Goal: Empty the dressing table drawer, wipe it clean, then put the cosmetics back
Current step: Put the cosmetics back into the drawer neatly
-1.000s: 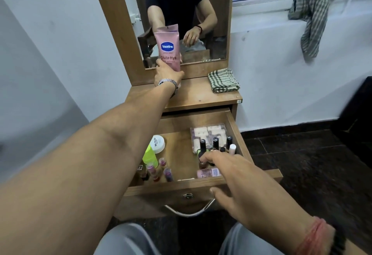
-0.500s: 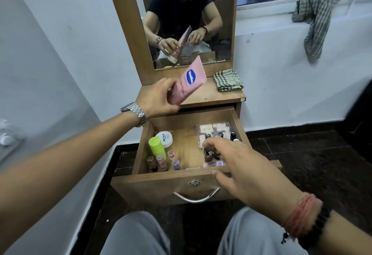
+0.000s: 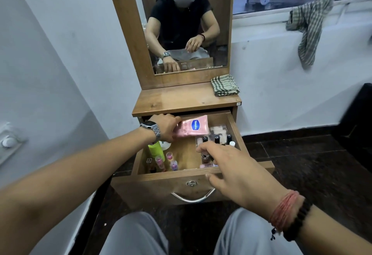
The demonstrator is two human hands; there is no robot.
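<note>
The wooden drawer (image 3: 161, 182) stands pulled out below the dressing table top (image 3: 181, 98). My left hand (image 3: 164, 127) grips the cap end of a pink Vaseline tube (image 3: 194, 129), which lies on its side at the back of the drawer. My right hand (image 3: 227, 166) hovers over the drawer's front right, fingers spread above dark-capped nail polish bottles (image 3: 217, 139). A clear compartment box (image 3: 218, 130) sits at the back right. A lime-green bottle (image 3: 156, 150), a white jar (image 3: 166, 145) and small pink and purple bottles (image 3: 171, 160) stand on the left side.
A folded green checked cloth (image 3: 225, 85) lies on the table top's right end, below the mirror (image 3: 187, 23). Another checked cloth (image 3: 308, 25) hangs from the window ledge. A white wall runs close on the left; dark floor tiles lie to the right. My knees are under the drawer.
My left hand brought the pink tube down from in front of the mirror into the back of the drawer. My right hand stayed over the front right of the drawer.
</note>
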